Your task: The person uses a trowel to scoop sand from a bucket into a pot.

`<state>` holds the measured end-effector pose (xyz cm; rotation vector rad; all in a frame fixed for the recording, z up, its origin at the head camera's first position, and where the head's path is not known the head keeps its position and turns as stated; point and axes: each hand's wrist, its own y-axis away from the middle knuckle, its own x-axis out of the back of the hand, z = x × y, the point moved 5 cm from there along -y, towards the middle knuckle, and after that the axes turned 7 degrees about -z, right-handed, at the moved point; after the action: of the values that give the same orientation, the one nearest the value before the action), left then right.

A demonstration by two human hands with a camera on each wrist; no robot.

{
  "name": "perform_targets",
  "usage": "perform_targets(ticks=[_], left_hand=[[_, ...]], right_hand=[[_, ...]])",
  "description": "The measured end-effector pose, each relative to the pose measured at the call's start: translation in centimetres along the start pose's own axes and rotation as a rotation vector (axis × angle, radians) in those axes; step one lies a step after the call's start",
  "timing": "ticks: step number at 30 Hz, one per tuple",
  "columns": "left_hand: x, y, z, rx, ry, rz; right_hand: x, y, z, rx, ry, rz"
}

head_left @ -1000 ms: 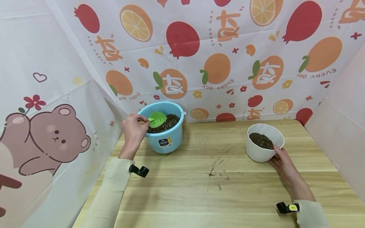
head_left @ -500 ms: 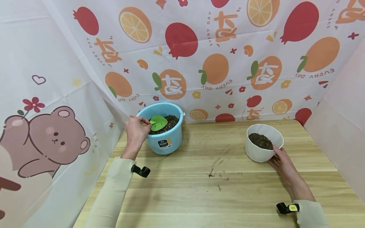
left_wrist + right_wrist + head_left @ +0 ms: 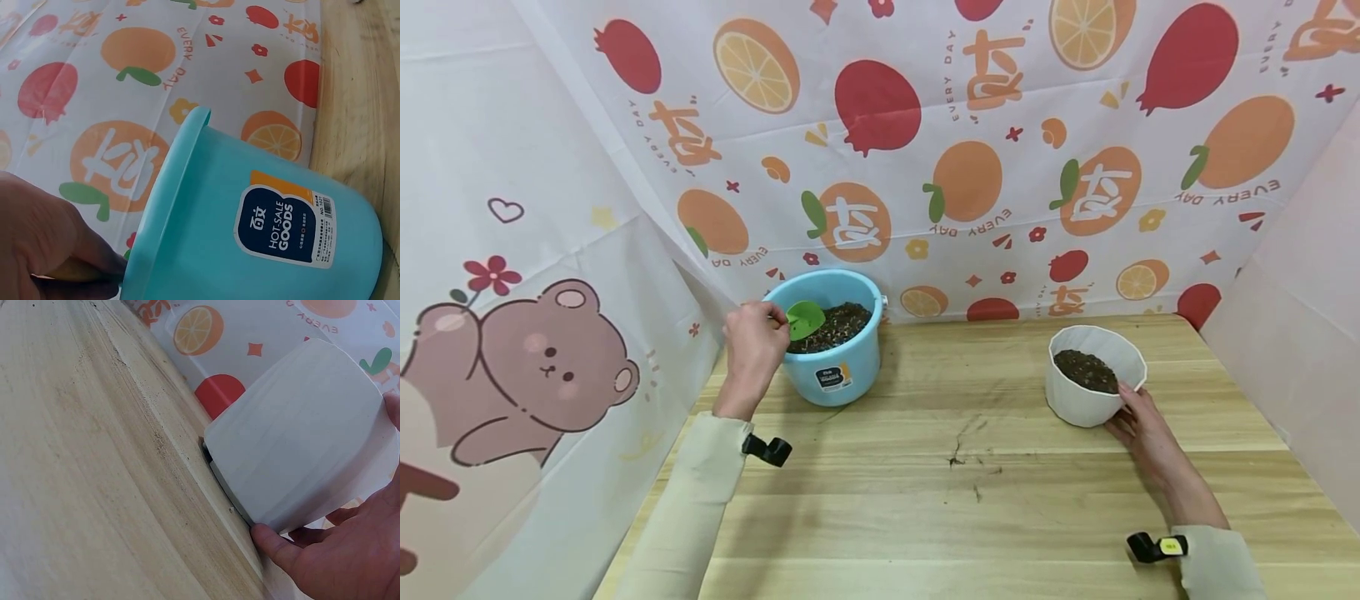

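1. In the head view, the left hand (image 3: 752,354) is at the near-left side of the light blue bucket (image 3: 868,362), its fingers closed in a pinch on the handle of the green scoop (image 3: 806,319).
2. The left-wrist view shows part of the tan handle (image 3: 76,270) between those fingers, next to the bucket's rim; the scoop's blade is hidden there.
3. The scoop's green blade lies inside the bucket's mouth, over the left part of the dark soil (image 3: 847,323); whether it touches the soil is hard to tell.
4. The bucket stands upright on the left of the wooden bench (image 3: 917,517), close to the fruit-print cloth (image 3: 1037,108), with a printed label (image 3: 833,377) on its front.
5. The right hand (image 3: 1153,437) holds the white pot (image 3: 1078,406) from its near-right side, partly open to the pot's width: one digit is at the rim, others low by the base.
6. The pot is on the right of the bench, well apart from the bucket, and has dark potting mix (image 3: 1085,371) in it.
7. Dark crumbs (image 3: 956,461) lie on the bench between the two containers.
8. A sheet with a bear (image 3: 550,358) hangs at the left.
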<state>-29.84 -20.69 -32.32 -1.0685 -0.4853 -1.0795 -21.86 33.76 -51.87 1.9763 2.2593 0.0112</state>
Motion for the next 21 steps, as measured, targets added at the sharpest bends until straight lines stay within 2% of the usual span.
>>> perform_targets(ticks=[3, 6, 15, 21], left_hand=[[0.0, 0.2, 0.4, -0.054, -0.033, 0.010], [-0.1, 0.2, 0.6, -0.076, -0.036, 0.005], [-0.8, -0.3, 1.1, -0.088, -0.028, -0.030], [-1.4, -0.9, 1.0, -0.078, -0.008, -0.050]], right_hand=[[0.0, 0.0, 0.0, -0.003, 0.005, 0.001], [0.0, 0.0, 0.1, -0.008, 0.010, -0.002], [0.0, -0.2, 0.1, 0.015, -0.011, -0.001], [0.1, -0.4, 0.1, -0.001, -0.001, -0.003]])
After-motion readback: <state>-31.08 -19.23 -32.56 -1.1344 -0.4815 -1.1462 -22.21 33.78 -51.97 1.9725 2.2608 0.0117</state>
